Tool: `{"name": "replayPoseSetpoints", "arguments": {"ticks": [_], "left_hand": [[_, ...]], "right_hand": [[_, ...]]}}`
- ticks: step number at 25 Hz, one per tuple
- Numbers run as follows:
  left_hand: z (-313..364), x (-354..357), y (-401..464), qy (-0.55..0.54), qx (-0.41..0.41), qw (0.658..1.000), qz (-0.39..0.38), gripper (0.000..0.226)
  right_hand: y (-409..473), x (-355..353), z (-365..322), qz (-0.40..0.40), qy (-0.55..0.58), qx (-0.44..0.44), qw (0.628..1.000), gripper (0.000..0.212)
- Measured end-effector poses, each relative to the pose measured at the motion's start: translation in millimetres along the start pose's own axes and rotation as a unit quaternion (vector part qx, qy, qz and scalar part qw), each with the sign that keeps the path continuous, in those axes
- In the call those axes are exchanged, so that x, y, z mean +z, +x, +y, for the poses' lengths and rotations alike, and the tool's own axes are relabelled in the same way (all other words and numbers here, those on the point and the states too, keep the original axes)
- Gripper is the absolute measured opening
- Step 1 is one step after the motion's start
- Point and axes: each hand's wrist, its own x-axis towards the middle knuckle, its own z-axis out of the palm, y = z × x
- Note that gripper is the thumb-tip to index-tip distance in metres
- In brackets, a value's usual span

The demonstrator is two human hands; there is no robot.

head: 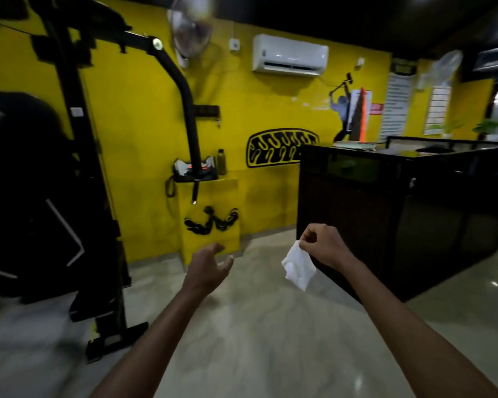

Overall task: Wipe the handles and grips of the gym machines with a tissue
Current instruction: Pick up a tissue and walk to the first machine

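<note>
Looking forward and down, we record the right hand point(324, 245) at four o'clock, its grip pinching the top edge of a white tissue point(298, 267) that hangs free above the floor point(256, 326). The left hand point(207, 267) at six o'clock holds nothing, fingers loosely spread. The black gym machine point(78, 156) stands at nine o'clock, its padded handle bar point(189, 110) at eleven, well apart from both hands; a dark counter point(400, 214) sits at three.

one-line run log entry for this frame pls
phase: between machines | right hand: pinches white tissue, hanging free | left hand: open, holds nothing | black machine arm: ahead-left, untouched
</note>
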Motion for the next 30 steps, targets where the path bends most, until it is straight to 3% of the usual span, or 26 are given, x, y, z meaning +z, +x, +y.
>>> {"name": "replayPoseSetpoints", "arguments": {"ticks": [18,30], "left_hand": [[-170.3,-1.8,208.2,0.073,-0.127,0.984,0.098,0.043],[-358.8,-53.2,391.7,0.078,-0.107,0.989,0.071,0.044]], "right_hand": [[314.1,190.2,-48.2,-0.101,0.062,-0.12,0.986,0.007],[504.3,332.6,-135.5,-0.064,0.036,-0.119,0.99,0.027]]}}
